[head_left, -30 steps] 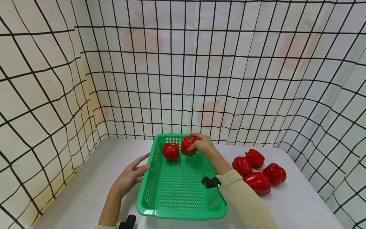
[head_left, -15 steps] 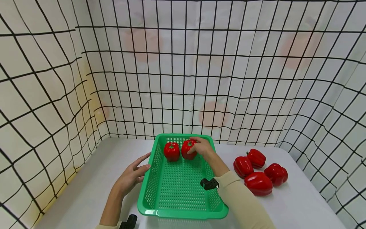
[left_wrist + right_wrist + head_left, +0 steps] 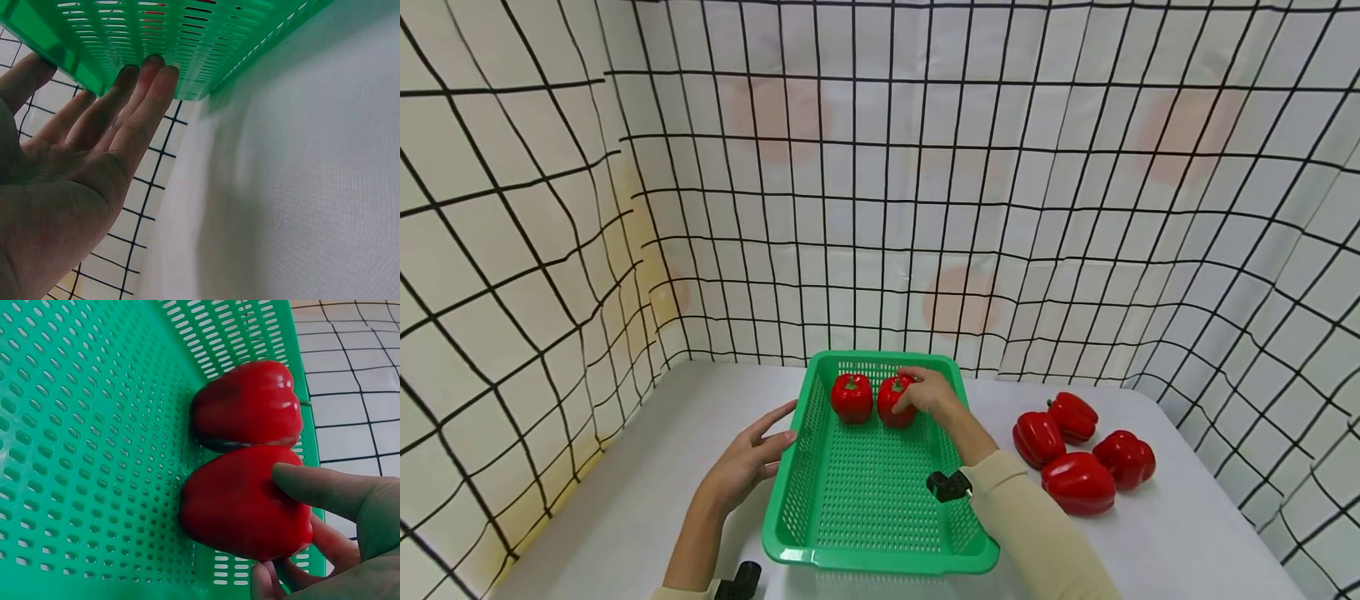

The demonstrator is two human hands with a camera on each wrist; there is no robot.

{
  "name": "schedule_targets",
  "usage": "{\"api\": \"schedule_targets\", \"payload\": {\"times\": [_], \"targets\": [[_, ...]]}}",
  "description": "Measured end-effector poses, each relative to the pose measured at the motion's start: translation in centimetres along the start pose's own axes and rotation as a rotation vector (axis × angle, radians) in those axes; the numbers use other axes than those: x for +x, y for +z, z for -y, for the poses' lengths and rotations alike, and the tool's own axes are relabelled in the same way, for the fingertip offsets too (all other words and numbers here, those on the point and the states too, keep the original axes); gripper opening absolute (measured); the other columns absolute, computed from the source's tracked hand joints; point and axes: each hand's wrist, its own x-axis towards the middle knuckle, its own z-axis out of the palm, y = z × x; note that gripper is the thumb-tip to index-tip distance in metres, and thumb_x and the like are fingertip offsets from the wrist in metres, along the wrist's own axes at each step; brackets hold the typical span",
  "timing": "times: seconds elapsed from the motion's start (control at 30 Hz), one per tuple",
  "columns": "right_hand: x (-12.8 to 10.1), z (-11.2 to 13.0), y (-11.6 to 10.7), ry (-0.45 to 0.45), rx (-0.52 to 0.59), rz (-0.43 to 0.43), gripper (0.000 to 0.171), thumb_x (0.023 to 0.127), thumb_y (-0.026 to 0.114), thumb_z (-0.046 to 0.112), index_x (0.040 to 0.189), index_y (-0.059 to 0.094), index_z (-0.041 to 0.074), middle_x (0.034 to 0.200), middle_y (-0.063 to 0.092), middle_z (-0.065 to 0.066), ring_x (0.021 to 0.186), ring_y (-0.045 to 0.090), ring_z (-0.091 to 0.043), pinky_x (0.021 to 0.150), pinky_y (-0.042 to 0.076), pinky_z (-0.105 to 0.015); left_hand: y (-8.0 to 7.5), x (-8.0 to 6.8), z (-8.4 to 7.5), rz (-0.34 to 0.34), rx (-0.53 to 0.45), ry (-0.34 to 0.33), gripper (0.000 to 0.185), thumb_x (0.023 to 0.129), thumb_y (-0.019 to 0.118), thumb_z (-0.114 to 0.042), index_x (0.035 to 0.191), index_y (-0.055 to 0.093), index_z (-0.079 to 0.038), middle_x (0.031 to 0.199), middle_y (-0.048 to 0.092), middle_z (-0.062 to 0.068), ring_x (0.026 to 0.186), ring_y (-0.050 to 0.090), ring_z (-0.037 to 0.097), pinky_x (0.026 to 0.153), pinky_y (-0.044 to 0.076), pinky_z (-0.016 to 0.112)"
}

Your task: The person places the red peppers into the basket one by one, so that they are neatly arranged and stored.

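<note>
Inside the far end of a green plastic basket [image 3: 880, 560], my right hand [image 3: 931, 395] grips a red bell pepper [image 3: 895, 408]. In the right wrist view the thumb [image 3: 312, 487] lies along one side of that pepper [image 3: 240, 503] and the other fingers reach around beneath it. A second red bell pepper [image 3: 852, 400] stands upright just left of it, stem up. At the basket's left side, my left hand [image 3: 741, 467] touches the wall with its fingers extended; the left wrist view shows fingertips [image 3: 165, 75] against the slotted green wall [image 3: 187, 37].
Several red bell peppers [image 3: 1078, 482] lie grouped on the white table [image 3: 1195, 542] to the right of the basket. White walls with a black grid net [image 3: 887, 208] enclose the table at the back and both sides.
My right hand has lowered the bell pepper into the basket, beside the other one. The left hand has stayed at the basket's left side.
</note>
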Motion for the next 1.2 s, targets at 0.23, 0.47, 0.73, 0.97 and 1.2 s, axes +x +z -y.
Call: {"api": "schedule_targets", "payload": {"times": [0.23,0.47,0.73,0.97,1.2], "targets": [[0.1,-0.2,-0.1,0.004,0.017,0.006,0.073,0.076,0.076,-0.005,0.144,0.058,0.014,0.151,0.048,-0.02,0.13,0.053,-0.041,0.102,0.053,-0.053,0.0,0.1,0.1,-0.003,0.011,0.004,0.068,0.101,0.064,-0.03,0.16,0.031,-0.023,0.147,0.053,0.025,0.114,0.07,0.036,0.096,0.058,0.046],[0.2,-0.6,-0.5,0.017,0.04,0.005,0.075,0.074,0.076,-0.006,0.144,0.058,0.014,0.151,0.048,-0.021,0.131,0.052,-0.041,0.103,0.052,-0.053,0.0,0.2,0.2,-0.012,0.008,-0.006,0.068,0.1,0.064,-0.031,0.16,0.031,-0.025,0.147,0.053,0.023,0.114,0.07,0.035,0.096,0.058,0.046],[0.2,-0.8,-0.9,0.031,0.074,0.021,0.076,0.073,0.076,-0.006,0.144,0.058,0.014,0.152,0.047,-0.021,0.132,0.05,-0.042,0.108,0.047,-0.057,0.1,0.3,0.2,-0.015,0.011,-0.018,0.069,0.1,0.066,-0.032,0.159,0.033,-0.026,0.147,0.054,0.024,0.114,0.07,0.034,0.096,0.058,0.045],[0.1,-0.4,-0.9,0.022,0.031,0.025,0.078,0.073,0.078,-0.002,0.145,0.057,0.016,0.153,0.047,-0.019,0.136,0.048,-0.039,0.111,0.044,-0.056,-0.1,0.1,0.2,-0.014,0.01,-0.022,0.068,0.1,0.064,-0.03,0.16,0.032,-0.025,0.147,0.053,0.024,0.114,0.07,0.034,0.097,0.058,0.045],[-0.7,0.5,-1.7,-0.016,0.023,0.058,0.075,0.078,0.076,-0.001,0.148,0.052,0.012,0.153,0.045,-0.021,0.138,0.046,-0.041,0.114,0.04,-0.057,-0.1,-0.1,0.0,-0.008,0.006,-0.017,0.068,0.101,0.064,-0.031,0.16,0.032,-0.026,0.148,0.053,0.023,0.115,0.07,0.034,0.098,0.057,0.046]]}}
